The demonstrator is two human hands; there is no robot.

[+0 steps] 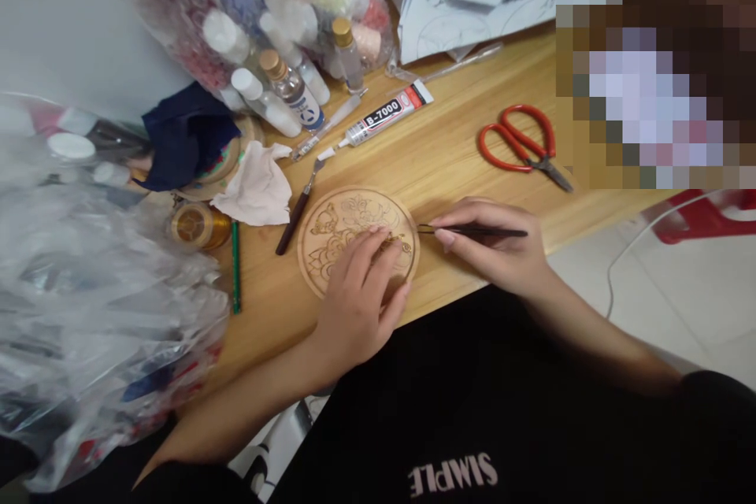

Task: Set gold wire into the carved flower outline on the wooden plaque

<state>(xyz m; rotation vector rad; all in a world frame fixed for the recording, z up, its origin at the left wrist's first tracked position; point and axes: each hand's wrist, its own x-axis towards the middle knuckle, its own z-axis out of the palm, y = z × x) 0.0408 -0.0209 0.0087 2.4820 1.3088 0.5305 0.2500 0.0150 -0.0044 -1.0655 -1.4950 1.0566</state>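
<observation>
Black shirt (437, 394) fabric fills the lower centre. Beyond it, the left hand (360, 295) lies loosely open, fingers over the round wooden disc (354, 214) mid-frame; the right hand (505, 248), right of centre, pinches dark tweezers (484, 232) beside the disc's edge. Farther off: red-handled scissors (535, 163), upper right; glue tube (383, 118), upper centre.

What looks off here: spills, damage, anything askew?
Nothing clearly stands out: no spill or break shows. The wooden disc looks intact where visible, and the B-7000 tube shows no leak that I can see. The crumpled plastic bag at left looks like ordinary clutter. Upper right is pixelated; can't judge there.
</observation>
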